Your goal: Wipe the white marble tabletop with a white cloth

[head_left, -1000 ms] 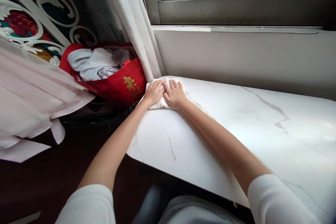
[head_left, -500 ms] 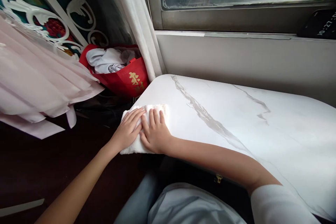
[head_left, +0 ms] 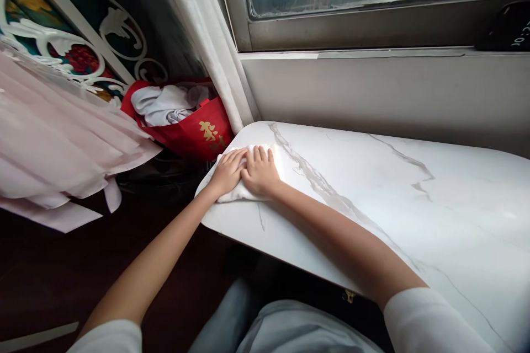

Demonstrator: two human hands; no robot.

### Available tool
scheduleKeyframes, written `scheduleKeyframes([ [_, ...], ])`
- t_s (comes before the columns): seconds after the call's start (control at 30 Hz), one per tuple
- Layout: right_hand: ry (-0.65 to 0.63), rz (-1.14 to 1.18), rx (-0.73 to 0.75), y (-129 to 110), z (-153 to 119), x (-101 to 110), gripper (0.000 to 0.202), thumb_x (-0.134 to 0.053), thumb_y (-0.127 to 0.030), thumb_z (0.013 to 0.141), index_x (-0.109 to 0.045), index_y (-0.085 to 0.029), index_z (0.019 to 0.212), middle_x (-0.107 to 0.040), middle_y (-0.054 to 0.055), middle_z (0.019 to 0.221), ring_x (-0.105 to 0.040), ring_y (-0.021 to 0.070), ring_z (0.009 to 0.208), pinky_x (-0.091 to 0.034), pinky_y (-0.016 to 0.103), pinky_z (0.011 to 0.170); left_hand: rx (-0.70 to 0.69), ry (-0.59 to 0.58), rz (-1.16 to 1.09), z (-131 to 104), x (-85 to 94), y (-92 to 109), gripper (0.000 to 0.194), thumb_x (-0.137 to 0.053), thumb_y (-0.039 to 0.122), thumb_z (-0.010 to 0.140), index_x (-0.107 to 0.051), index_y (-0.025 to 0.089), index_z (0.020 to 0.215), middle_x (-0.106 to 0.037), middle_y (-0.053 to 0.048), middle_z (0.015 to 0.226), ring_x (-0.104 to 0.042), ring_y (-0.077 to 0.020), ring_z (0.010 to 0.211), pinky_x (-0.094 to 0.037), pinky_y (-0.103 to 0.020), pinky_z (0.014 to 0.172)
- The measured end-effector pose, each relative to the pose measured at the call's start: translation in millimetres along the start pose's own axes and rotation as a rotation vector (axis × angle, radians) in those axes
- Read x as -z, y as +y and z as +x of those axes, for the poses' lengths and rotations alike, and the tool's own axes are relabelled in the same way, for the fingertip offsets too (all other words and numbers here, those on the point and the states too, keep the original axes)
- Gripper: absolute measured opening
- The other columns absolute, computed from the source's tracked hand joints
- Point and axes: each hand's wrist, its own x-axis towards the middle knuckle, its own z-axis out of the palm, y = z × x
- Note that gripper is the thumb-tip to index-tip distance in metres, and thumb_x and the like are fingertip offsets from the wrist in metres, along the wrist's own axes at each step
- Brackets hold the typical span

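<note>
A folded white towel (head_left: 240, 193) lies on the left end of a white tabletop (head_left: 389, 187) with grey marble veining. My left hand (head_left: 227, 172) rests flat on the towel's left part, fingers stretched forward. Beside it, my right hand (head_left: 261, 172) presses flat on the towel's right part, fingers extended. The two hands touch at the thumbs and index fingers. Much of the towel is hidden beneath them.
A red bag (head_left: 186, 132) stuffed with pale cloth stands beyond the table's left end, by a white curtain (head_left: 207, 33). Pink fabric (head_left: 70, 138) hangs at left. On the windowsill at right lies a dark device (head_left: 507, 27). A window is behind the table.
Both hands have slid the towel away from the table's near left edge, forward and to the right. The table's near left corner now shows. The view has shifted slightly.
</note>
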Motion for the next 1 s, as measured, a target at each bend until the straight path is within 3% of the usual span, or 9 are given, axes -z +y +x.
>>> scheduleKeyframes([
  [0.27,0.071,-0.047,-0.154,95,65,7,0.047,-0.028,-0.024,0.091,-0.045,-0.007,0.131,-0.043,0.018,0.143,-0.034,0.0295,0.135,-0.02,0.049,0.111,-0.013,0.024,-0.074,127,-40.4,20,0.041,-0.033,0.025,0.093,-0.051,0.02,0.13,-0.053,-0.006,0.138,-0.044,-0.0207,0.129,-0.029,-0.039,0.111],
  [0.43,0.102,-0.079,-0.199,122,88,8,0.042,-0.031,-0.023,0.09,-0.047,-0.009,0.127,-0.047,0.018,0.14,-0.036,0.0284,0.132,-0.022,0.049,0.11,-0.006,0.051,-0.078,166,-55.9,23,0.04,-0.035,0.025,0.094,-0.052,0.019,0.129,-0.055,-0.006,0.136,-0.045,-0.0204,0.126,-0.03,-0.036,0.11],
  [0.57,0.106,-0.093,-0.188,128,92,6,0.042,-0.029,-0.024,0.091,-0.048,-0.009,0.126,-0.049,0.018,0.137,-0.039,0.0299,0.13,-0.023,0.051,0.109,-0.006,0.086,-0.086,173,-62.0,21,0.038,-0.035,0.025,0.094,-0.054,0.02,0.127,-0.056,-0.006,0.134,-0.046,-0.0199,0.126,-0.03,-0.035,0.11],
  [0.73,0.073,-0.1,-0.171,126,83,6,0.047,-0.027,-0.024,0.091,-0.042,-0.008,0.133,-0.039,0.019,0.146,-0.031,0.0307,0.136,-0.02,0.056,0.109,-0.006,0.078,-0.083,166,-60.5,24,0.037,-0.036,0.025,0.095,-0.055,0.022,0.126,-0.055,-0.004,0.136,-0.044,-0.0187,0.128,-0.026,-0.033,0.112],
  [0.87,0.029,-0.109,-0.168,120,64,11,0.048,-0.027,-0.024,0.091,-0.041,-0.007,0.134,-0.036,0.02,0.148,-0.029,0.0304,0.138,-0.019,0.055,0.11,0.023,0.048,-0.088,146,-53.9,40,0.038,-0.034,0.026,0.095,-0.054,0.022,0.127,-0.051,-0.004,0.14,-0.04,-0.0192,0.131,-0.025,-0.036,0.112],
  [1.0,0.011,-0.136,-0.152,110,30,17,0.051,-0.026,-0.026,0.092,-0.038,-0.007,0.137,-0.035,0.021,0.148,-0.027,0.0316,0.138,-0.018,0.056,0.109,0.027,0.025,-0.082,112,-46.6,63,0.039,-0.033,0.027,0.096,-0.052,0.022,0.129,-0.048,-0.005,0.143,-0.038,-0.0201,0.133,-0.023,-0.039,0.113],
])
